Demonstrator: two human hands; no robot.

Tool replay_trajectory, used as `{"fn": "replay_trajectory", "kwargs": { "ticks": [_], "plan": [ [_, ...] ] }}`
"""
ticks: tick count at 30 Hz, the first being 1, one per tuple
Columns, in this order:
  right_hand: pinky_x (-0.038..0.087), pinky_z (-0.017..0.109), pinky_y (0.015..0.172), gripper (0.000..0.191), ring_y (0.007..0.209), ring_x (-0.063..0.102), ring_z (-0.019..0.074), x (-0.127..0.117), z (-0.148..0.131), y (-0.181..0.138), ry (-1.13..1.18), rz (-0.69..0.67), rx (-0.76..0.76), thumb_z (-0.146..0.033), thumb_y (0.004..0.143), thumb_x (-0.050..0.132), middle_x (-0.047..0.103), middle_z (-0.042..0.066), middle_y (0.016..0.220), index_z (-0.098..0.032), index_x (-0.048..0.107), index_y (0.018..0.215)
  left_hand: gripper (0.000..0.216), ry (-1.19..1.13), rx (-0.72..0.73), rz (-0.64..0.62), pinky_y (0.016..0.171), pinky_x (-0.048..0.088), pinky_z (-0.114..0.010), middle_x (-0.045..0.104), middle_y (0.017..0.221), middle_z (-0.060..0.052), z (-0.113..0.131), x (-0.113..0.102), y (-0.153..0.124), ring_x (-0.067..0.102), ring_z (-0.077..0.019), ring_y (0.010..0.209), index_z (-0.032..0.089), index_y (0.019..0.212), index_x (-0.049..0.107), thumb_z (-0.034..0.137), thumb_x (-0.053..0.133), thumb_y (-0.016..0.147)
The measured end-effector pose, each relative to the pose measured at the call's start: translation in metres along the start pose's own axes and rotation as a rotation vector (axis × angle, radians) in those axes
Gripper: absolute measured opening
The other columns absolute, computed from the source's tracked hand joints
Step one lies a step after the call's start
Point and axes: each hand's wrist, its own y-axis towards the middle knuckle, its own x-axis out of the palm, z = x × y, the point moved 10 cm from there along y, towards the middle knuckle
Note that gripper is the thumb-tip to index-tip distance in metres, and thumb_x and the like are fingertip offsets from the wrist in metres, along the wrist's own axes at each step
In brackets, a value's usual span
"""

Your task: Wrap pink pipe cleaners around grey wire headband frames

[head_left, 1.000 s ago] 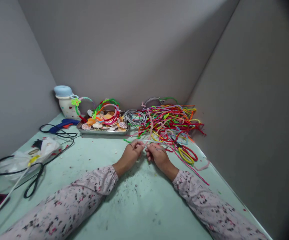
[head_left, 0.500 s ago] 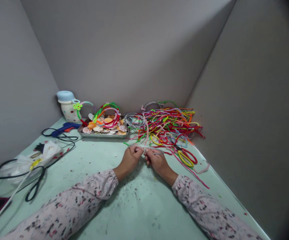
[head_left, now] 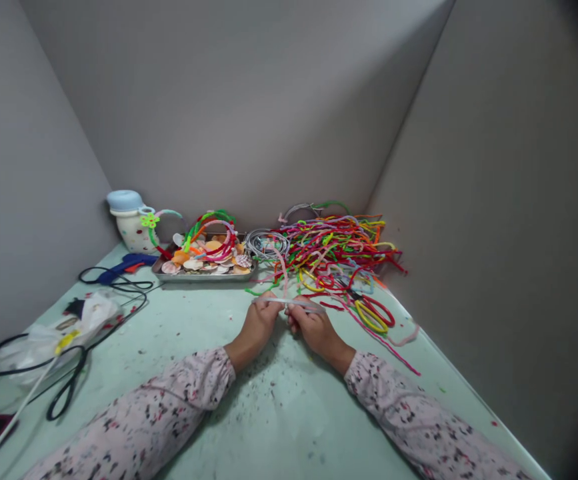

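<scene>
My left hand [head_left: 257, 325] and my right hand [head_left: 313, 327] rest close together on the pale green table [head_left: 279, 413], both pinched shut on a thin grey hairband [head_left: 293, 303] lying crosswise between them. A pale pink pipe cleaner [head_left: 283, 267] rises from where the fingers meet and curves back toward the pile. Behind the hands lies a big heap of coloured pipe cleaners [head_left: 339, 250].
A metal tray [head_left: 203, 273] of shells and wrapped hairbands sits at the back left beside a white jar with a blue lid [head_left: 129, 217]. A blue glue gun [head_left: 123, 263], black cables [head_left: 69, 380] and a plastic bag [head_left: 53, 327] lie at left. Grey walls enclose the table.
The hands have shifted slightly nearer and turned the hairband flatter across the fingers; the pink pipe cleaner has leaned left. The camera has moved a little.
</scene>
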Motion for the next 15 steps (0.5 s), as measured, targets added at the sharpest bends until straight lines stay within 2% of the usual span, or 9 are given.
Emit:
{"fn": "replay_trajectory", "kwargs": {
  "ticks": [5, 10, 13, 15],
  "plan": [
    [0.039, 0.023, 0.046, 0.021, 0.048, 0.051, 0.0109, 0.004, 0.005, 0.001, 0.143, -0.03, 0.051, -0.033, 0.086, 0.049, 0.054, -0.003, 0.059, -0.019, 0.054, 0.072, 0.02, -0.037, -0.004, -0.01, 0.051, 0.031, -0.023, 0.049, 0.055, 0.004, 0.0, 0.001, -0.002, 0.042, -0.0103, 0.051, 0.017, 0.061, 0.053, 0.03, 0.05, 0.077],
    [0.038, 0.021, 0.045, 0.018, 0.047, 0.049, 0.0098, -0.002, 0.003, 0.0, 0.109, 0.007, 0.076, -0.029, 0.084, 0.048, 0.053, -0.003, 0.058, -0.018, 0.054, 0.07, 0.025, -0.071, -0.032, -0.041, 0.048, 0.028, -0.022, 0.043, 0.051, 0.005, -0.006, 0.005, -0.003, 0.038, -0.0097, 0.049, 0.017, 0.063, 0.049, 0.036, 0.048, 0.08],
    [0.037, 0.02, 0.044, 0.017, 0.046, 0.049, 0.0097, -0.003, 0.005, 0.001, 0.089, 0.015, 0.096, -0.027, 0.082, 0.048, 0.053, -0.004, 0.056, -0.018, 0.054, 0.07, 0.03, -0.079, -0.038, -0.031, 0.048, 0.028, -0.023, 0.044, 0.05, 0.005, -0.008, 0.005, -0.002, 0.038, -0.0098, 0.048, 0.018, 0.062, 0.048, 0.04, 0.046, 0.082],
    [0.037, 0.021, 0.043, 0.016, 0.046, 0.049, 0.01, -0.004, 0.008, 0.002, 0.08, 0.026, 0.108, -0.027, 0.081, 0.048, 0.053, -0.004, 0.056, -0.018, 0.055, 0.07, 0.026, -0.083, -0.042, -0.037, 0.047, 0.028, -0.022, 0.045, 0.051, 0.005, -0.01, 0.006, -0.001, 0.039, -0.0097, 0.047, 0.017, 0.065, 0.051, 0.039, 0.049, 0.08]
  ]
}}
